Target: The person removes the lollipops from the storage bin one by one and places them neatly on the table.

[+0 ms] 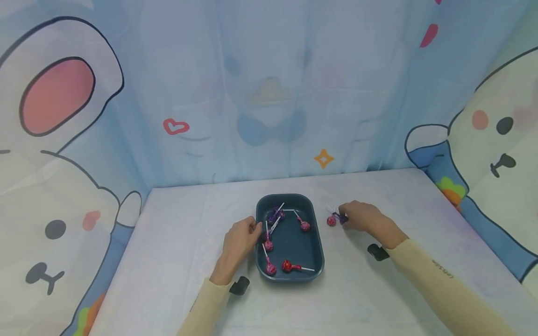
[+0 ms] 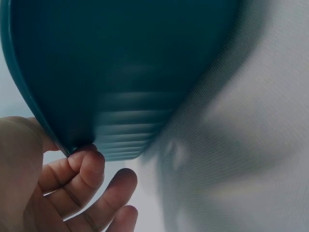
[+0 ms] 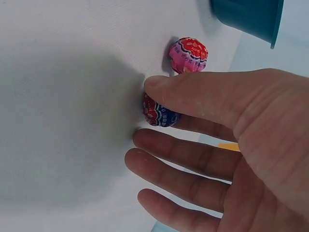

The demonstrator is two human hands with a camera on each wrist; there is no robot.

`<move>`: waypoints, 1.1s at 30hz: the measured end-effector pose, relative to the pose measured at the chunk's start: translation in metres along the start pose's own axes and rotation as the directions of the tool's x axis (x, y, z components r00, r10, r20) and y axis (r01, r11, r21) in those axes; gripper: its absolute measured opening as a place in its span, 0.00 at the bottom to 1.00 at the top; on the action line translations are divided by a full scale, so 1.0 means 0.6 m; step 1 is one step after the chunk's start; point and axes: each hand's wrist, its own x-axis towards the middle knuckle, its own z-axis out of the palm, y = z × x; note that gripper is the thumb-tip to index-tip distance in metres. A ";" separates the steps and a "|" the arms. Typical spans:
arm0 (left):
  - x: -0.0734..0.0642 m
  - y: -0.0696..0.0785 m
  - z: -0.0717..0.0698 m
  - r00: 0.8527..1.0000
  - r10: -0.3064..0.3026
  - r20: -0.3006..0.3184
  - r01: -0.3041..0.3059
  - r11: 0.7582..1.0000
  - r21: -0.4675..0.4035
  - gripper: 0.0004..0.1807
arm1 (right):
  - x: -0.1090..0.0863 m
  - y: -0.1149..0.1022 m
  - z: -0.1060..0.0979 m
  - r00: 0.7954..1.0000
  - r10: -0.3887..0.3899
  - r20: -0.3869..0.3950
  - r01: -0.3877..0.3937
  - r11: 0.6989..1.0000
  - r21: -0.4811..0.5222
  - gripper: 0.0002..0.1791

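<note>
A dark blue-green tray (image 1: 296,247) stands mid-table, holding several wrapped lollipops, among them a red one (image 1: 287,265) and a pink one (image 1: 305,226). My left hand (image 1: 237,242) pinches the tray's left rim between thumb and index finger; the other fingers are loosely bent in the left wrist view. Right of the tray, my right hand (image 1: 364,217) pinches a purple-blue lollipop (image 3: 161,116) low at the table, thumb over its head and other fingers spread. Beside it lies a pink-red lollipop (image 1: 331,220), apart from the fingers. The held lollipop's stick is partly hidden.
The white-covered table (image 1: 185,261) extends around the tray. A blue cartoon-printed curtain (image 1: 269,93) hangs along the back edge, and printed cloth continues on both sides. Dark wrist cameras (image 1: 239,285) sit by the sleeves.
</note>
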 end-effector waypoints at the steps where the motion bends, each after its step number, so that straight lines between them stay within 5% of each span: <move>1: 0.000 0.000 0.000 1.000 0.001 -0.001 -0.001 1.000 0.000 0.15 | 0.000 0.000 -0.001 1.000 0.001 0.003 -0.001 1.000 0.001 0.16; 11: 0.002 -0.002 0.002 1.000 0.012 -0.012 -0.012 1.000 -0.006 0.16 | -0.002 0.001 -0.018 0.999 0.041 -0.002 -0.041 0.998 0.047 0.24; 33: 0.002 -0.001 0.002 1.000 0.003 -0.013 -0.004 1.000 -0.014 0.16 | -0.025 -0.049 -0.078 0.992 -0.055 -0.117 0.053 0.998 -0.022 0.26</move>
